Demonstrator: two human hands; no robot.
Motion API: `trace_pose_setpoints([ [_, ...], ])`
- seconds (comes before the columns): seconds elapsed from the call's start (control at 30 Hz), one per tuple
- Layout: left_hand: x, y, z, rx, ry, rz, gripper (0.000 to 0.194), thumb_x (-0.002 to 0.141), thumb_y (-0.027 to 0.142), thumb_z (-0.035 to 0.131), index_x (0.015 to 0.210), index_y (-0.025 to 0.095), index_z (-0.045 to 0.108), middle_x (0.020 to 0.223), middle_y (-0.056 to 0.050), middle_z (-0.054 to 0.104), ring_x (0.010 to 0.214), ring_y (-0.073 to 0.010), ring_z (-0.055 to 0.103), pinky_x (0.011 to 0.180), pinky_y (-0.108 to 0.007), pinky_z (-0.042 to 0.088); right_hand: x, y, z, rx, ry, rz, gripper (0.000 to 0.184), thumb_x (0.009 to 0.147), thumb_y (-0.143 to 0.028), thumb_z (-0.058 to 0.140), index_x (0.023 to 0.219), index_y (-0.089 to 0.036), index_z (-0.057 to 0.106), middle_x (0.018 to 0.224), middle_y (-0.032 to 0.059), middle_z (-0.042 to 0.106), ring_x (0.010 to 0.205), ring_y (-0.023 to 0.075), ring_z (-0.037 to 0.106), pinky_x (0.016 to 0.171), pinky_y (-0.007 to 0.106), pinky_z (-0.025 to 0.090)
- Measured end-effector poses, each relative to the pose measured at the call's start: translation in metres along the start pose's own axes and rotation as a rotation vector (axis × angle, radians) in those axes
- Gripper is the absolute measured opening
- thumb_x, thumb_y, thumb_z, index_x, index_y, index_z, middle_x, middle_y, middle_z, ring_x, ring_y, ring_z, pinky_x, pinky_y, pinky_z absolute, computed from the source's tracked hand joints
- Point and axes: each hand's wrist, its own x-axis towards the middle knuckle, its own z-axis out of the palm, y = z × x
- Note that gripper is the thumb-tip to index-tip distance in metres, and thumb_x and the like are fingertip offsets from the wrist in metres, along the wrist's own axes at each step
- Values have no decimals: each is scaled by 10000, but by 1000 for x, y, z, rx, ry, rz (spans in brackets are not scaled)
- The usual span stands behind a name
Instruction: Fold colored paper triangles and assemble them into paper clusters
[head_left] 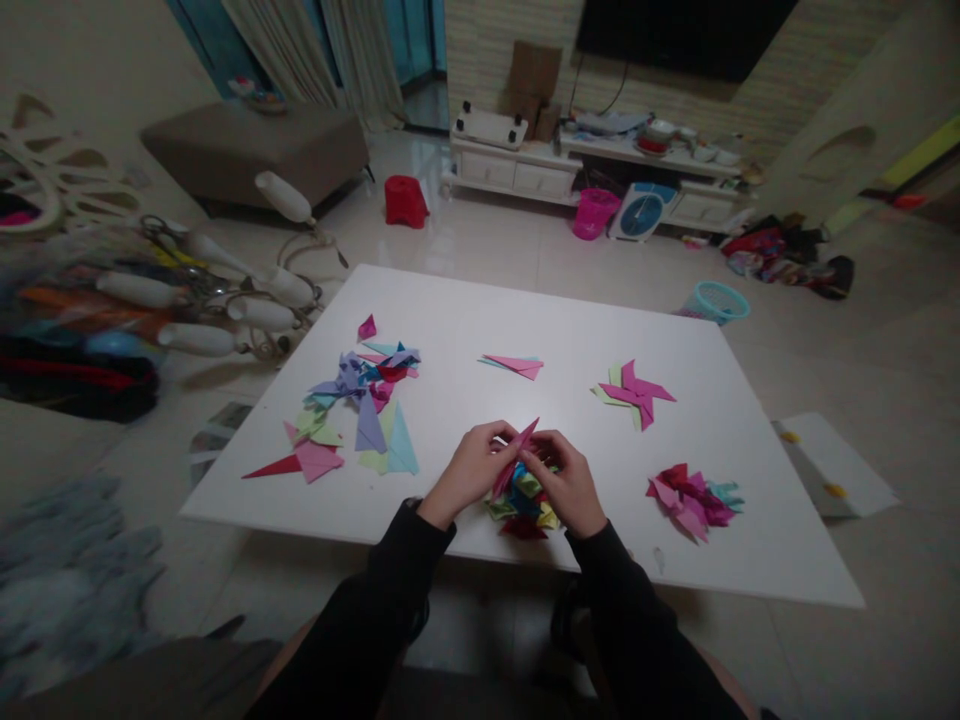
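Both hands meet over the near edge of the white table [465,320]. My left hand [469,472] and my right hand [566,482] pinch a folded pink paper piece [516,456] between their fingertips; its point sticks up and away from me. Under the hands lies a small heap of folded papers [525,505] in yellow, blue and dark red. A flat pink folded piece [514,365] lies further back at the middle. A pink and light-green paper star [634,393] lies to the right of it.
A scatter of coloured paper triangles [352,405] covers the table's left part. A crumpled pink and teal pile [691,497] sits at the right front. Beyond the table stand a red stool [405,200], a pink bucket [595,213], a teal basket [716,301] and a TV bench [540,165].
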Motion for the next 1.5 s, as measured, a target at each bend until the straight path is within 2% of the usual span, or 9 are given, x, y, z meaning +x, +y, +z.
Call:
trace_pose_setpoints([
  [0.27, -3, -3, 0, 40, 21, -3, 226, 842, 358, 650, 825, 136, 691, 807, -67, 716, 721, -177, 666, 656, -255, 526, -2, -3, 1, 3, 7, 14, 313, 883, -466, 672, 1042, -198, 639, 910, 59, 714, 752, 175, 642, 654, 286, 503],
  [0.57, -2, -2, -4, 61, 19, 9, 264, 896, 386, 607, 836, 142, 687, 835, -59, 716, 714, -155, 658, 654, -232, 507, 1, -1, -3, 20, -8, 24, 315, 877, -469, 684, 1038, -200, 650, 910, 64, 724, 780, 191, 657, 710, 316, 516],
  [0.63, -2, -1, -6, 58, 26, 16, 266, 898, 390, 605, 844, 142, 682, 838, -53, 714, 700, -147, 648, 646, -227, 497, 2, 1, -10, 17, 28, 30, 309, 873, -458, 687, 1038, -198, 651, 894, 62, 716, 764, 190, 652, 702, 319, 516],
  [0.73, -4, -1, -8, 69, 42, 13, 273, 898, 402, 608, 839, 144, 674, 823, -46, 710, 680, -141, 638, 631, -224, 484, 4, 2, -19, 32, 158, 47, 307, 845, -459, 714, 986, -192, 658, 835, 47, 691, 723, 181, 633, 674, 312, 511],
  [0.83, -5, -1, -8, 86, 38, 8, 269, 899, 396, 607, 830, 146, 674, 823, -46, 710, 674, -141, 636, 629, -228, 480, 4, 1, -18, 88, 229, 51, 319, 834, -463, 724, 981, -191, 649, 815, 35, 672, 716, 174, 624, 668, 305, 510],
  [1.03, -5, 0, -5, 124, 4, 35, 236, 895, 360, 609, 836, 148, 693, 828, -51, 719, 743, -163, 659, 701, -245, 503, 0, -1, 0, 1, 27, -2, 320, 853, -431, 714, 1060, -209, 611, 896, 46, 710, 727, 172, 635, 665, 301, 503],
  [1.5, -6, 1, -6, 150, 3, 56, 192, 886, 309, 615, 816, 148, 691, 810, -42, 713, 748, -165, 652, 702, -245, 488, -2, -2, 2, 13, 35, -8, 304, 875, -419, 694, 1082, -216, 606, 914, 50, 721, 776, 187, 655, 683, 313, 509],
])
